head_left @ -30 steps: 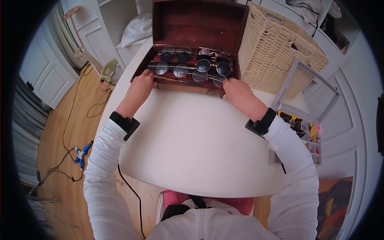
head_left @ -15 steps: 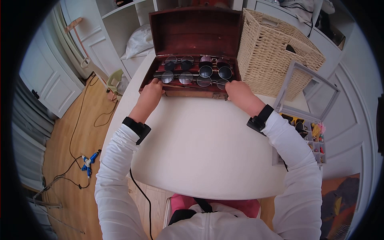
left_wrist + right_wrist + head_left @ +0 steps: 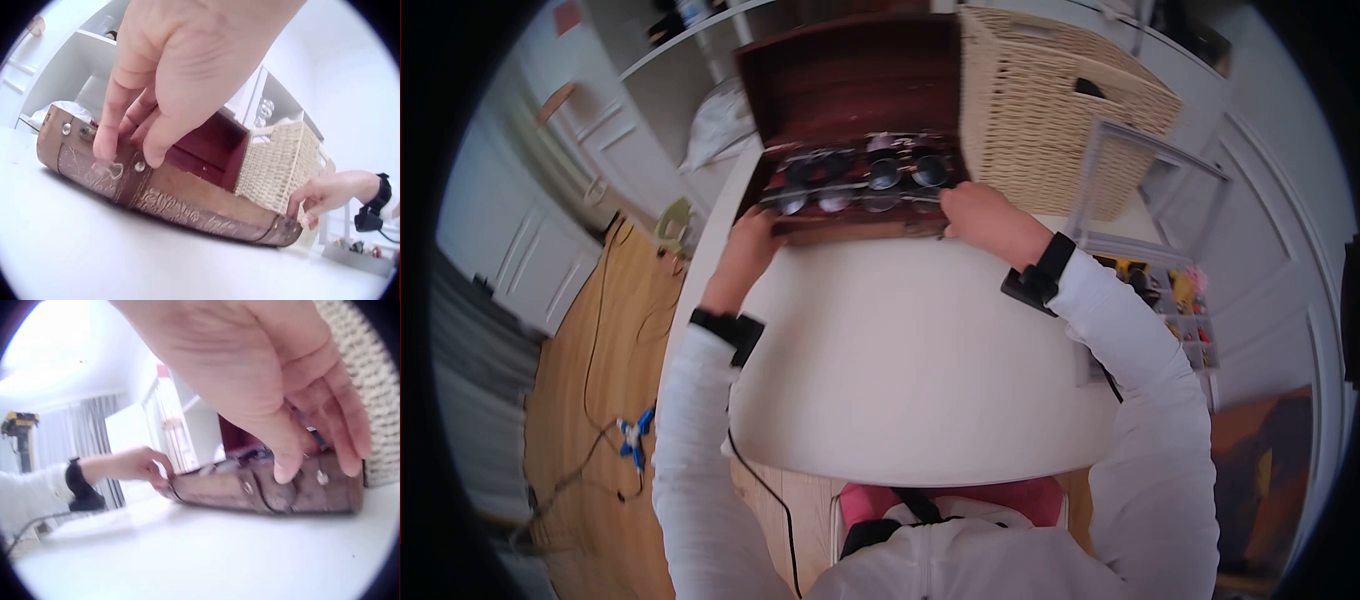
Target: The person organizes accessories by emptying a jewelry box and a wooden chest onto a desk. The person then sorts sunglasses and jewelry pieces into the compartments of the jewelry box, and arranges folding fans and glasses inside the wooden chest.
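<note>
Box (image 3: 860, 231) sits open on the table (image 3: 920, 370), its front rim pinched near opposite ends by the grip of left hand (image 3: 747, 250) and right hand (image 3: 995, 222), probably for balance.

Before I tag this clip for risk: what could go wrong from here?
The glasses lie close together in the open box, so a jolt could knock their lenses. The raised lid might drop onto the left hand and right hand, gripping the box's front corners. The basket stands close on the right, so a sideways shift could bump it.
</note>
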Demonstrator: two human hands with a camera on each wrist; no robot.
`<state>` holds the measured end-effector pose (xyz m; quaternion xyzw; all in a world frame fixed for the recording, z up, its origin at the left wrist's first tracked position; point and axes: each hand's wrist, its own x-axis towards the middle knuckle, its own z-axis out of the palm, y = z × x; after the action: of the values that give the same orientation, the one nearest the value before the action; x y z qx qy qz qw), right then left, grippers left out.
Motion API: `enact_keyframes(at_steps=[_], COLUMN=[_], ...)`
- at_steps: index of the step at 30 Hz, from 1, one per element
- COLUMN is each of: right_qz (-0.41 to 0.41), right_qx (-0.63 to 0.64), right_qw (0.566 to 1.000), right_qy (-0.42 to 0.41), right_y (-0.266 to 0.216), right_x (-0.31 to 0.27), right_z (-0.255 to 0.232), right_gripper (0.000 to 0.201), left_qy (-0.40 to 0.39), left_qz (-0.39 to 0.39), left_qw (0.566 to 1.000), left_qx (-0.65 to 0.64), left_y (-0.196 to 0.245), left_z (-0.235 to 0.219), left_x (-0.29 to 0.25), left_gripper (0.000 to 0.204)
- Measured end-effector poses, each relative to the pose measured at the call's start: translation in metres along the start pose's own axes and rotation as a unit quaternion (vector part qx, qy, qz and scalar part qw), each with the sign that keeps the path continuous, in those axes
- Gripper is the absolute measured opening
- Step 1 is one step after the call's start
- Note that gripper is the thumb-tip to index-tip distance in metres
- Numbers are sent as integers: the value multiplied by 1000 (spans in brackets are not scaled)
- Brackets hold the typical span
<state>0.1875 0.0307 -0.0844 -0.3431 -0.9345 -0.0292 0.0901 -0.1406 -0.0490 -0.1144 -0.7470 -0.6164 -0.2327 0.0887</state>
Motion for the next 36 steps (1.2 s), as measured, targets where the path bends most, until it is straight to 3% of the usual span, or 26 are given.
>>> enact_keyframes(at_steps=[2, 3, 5, 7, 9, 11, 14, 16, 17, 19, 21, 22, 24, 25, 26, 27, 28, 29, 30, 32, 35, 36], right_qz=[24, 52, 154, 271, 407, 526, 614, 613, 601, 581, 534, 526, 506, 515, 500, 480, 438, 404, 431, 395, 363, 349], right_qx=[50, 76, 24, 87, 103, 137, 244, 266, 282, 301, 276, 279, 276, 301, 288, 274, 246, 216, 193, 190, 229, 294], right_qw=[996, 989, 972, 939, 890, 835, 748, 737, 742, 751, 797, 801, 814, 798, 811, 826, 860, 882, 862, 873, 865, 855], right_qy=[63, 113, 173, 195, 179, 85, -69, -102, -92, -87, -58, -60, -75, -84, -95, -109, -94, -112, -185, -215, -261, -248], right_y=[-4, -4, 19, 69, 133, 202, 234, 221, 212, 205, 210, 213, 215, 209, 213, 220, 208, 224, 226, 238, 265, 272], right_x=[-43, -67, -128, -192, -264, -349, -426, -434, -428, -427, -432, -438, -439, -435, -437, -438, -423, -420, -402, -388, -376, -378], right_z=[-56, -85, -142, -176, -179, -151, -94, -62, -52, -35, -16, -9, -9, -18, -20, -20, -38, -38, -54, -58, -61, -57], right_gripper=[23, 28, 27, 25, 25, 26, 31, 36, 38, 41, 46, 46, 32, 30, 29, 28, 25, 23, 28, 24, 22, 22], left_qy=[23, 76, 145, 154, 131, 68, -30, -66, -113, -78, -197, -193, -160, -153, -128, -96, -79, -64, -51, -42, 40, 41], left_qz=[-50, -61, -60, -57, -45, -21, 8, 34, 4, -14, -114, -121, -158, -165, -172, -180, -199, -263, -325, -347, -378, -383], left_qw=[997, 994, 981, 977, 965, 946, 904, 894, 884, 910, 898, 899, 769, 771, 743, 713, 718, 705, 690, 701, 719, 721], left_qx=[-46, -43, -113, -138, -223, -317, -425, -442, -454, -406, -377, -374, -599, -596, -634, -671, -663, -655, -645, -622, -582, -577], left_y=[8, 16, 32, 66, 100, 143, 219, 248, 260, 291, 322, 331, 343, 345, 345, 343, 344, 349, 351, 348, 356, 361], left_z=[-10, -16, -30, -54, -58, -52, -29, 19, 49, 108, 125, 136, 157, 168, 180, 186, 181, 171, 164, 155, 135, 134], left_x=[-6, -8, -23, -32, -31, -24, 8, 38, 59, 99, 136, 141, 150, 150, 150, 149, 147, 143, 141, 135, 130, 129], left_gripper=[34, 39, 37, 30, 23, 22, 25, 34, 42, 60, 62, 62, 57, 57, 51, 47, 47, 45, 43, 42, 40, 40])
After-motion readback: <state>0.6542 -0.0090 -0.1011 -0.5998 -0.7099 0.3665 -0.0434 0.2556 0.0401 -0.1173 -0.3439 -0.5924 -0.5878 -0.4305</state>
